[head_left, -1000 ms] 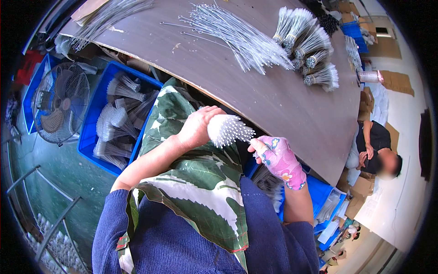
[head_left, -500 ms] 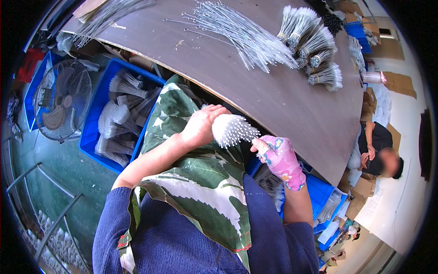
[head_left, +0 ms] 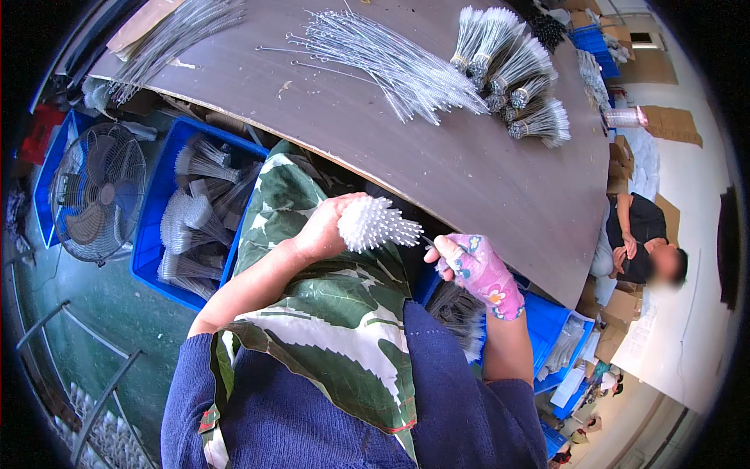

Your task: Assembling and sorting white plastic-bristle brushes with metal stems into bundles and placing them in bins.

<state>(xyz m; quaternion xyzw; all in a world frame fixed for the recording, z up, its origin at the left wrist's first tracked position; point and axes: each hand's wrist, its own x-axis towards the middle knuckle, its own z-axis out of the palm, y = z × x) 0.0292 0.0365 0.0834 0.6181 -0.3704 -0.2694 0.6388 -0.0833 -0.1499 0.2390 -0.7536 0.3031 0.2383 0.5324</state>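
My left hand (head_left: 322,231), bare, is wrapped round a bundle of thin brushes (head_left: 376,224). Its many white tips fan out to the right, while the lower part of the bundle is hidden behind the fingers. My right hand (head_left: 480,270) wears a pink flowered fingerless glove and is closed in a pinch just right of the tips. A thin grey stem (head_left: 426,241) shows between its fingertips and the bundle; I cannot tell whether it joins the bundle. Both hands are above my lap, over a green and white leaf-patterned apron (head_left: 328,336).
Ahead stands a brown table (head_left: 469,172) with loose wire brushes (head_left: 391,62) and tied brush bundles (head_left: 539,121). A blue crate (head_left: 144,258) of brush bundles sits at left, beside a floor fan (head_left: 98,191). More blue crates (head_left: 547,332) are at right; another person (head_left: 637,238) sits beyond.
The view has shifted slightly. My left hand and the brush bundle have moved a little left, away from my right hand, so the gap between tips and right fingers is wider.
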